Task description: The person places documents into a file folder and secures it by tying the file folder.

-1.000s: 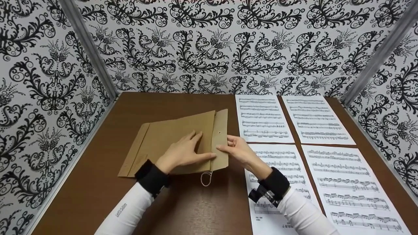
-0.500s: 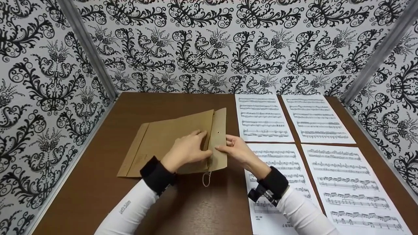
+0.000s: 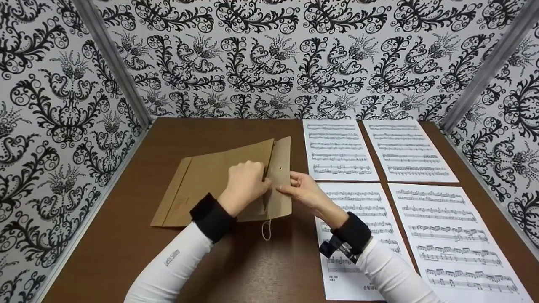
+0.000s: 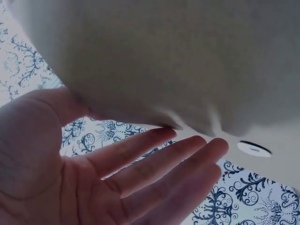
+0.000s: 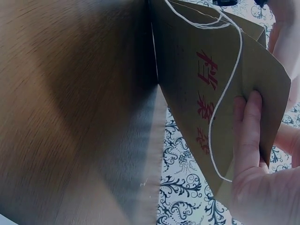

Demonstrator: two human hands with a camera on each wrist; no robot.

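A brown paper document envelope (image 3: 206, 181) lies at a slant, its flap (image 3: 279, 162) folded out to the right. My right hand (image 3: 304, 191) pinches the flap's outer edge, thumb on top and fingers beneath. In the right wrist view, the envelope's underside (image 5: 187, 70) bears red characters, and a white string (image 5: 211, 122) hangs in a loop. My left hand (image 3: 247, 181) is at the mouth, knuckles up. In the left wrist view its fingers (image 4: 154, 168) extend along a paper edge, spread from the thumb, whose tip is hidden. A white disc (image 4: 254, 149) sits beside them.
Several printed music sheets (image 3: 337, 147) lie in two columns on the right of the brown table (image 3: 269, 269). The right forearm passes over the near sheet (image 3: 358, 202). Patterned walls (image 3: 269, 63) enclose the back and sides.
My left hand has gone from lying flat on the envelope to bending in at its mouth, and its wrist has risen. The mouth gapes a little wider. My right hand keeps its pinch.
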